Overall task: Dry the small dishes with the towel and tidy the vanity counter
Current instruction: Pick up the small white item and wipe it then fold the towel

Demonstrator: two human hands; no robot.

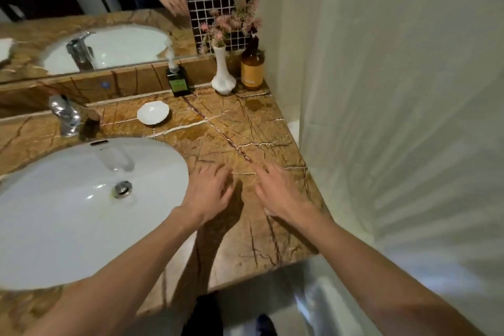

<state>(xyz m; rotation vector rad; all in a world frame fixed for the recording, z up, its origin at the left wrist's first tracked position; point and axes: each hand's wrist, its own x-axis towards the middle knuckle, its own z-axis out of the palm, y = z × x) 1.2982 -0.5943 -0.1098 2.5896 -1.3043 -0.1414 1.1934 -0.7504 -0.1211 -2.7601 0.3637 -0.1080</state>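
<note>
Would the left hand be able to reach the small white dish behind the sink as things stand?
Probably yes. The left hand is empty and open over the counter, and the marble between it and the white dish is bare; the faucet stands off to the side.

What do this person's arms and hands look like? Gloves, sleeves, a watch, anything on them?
Both forearms are bare from the bottom of the picture to the wrists, with no sleeves showing. The left hand and right hand wear no gloves, and no watch, bracelet or ring can be made out. In the mirror, the reflected arm is bare too, below what looks like a light short sleeve.
</note>
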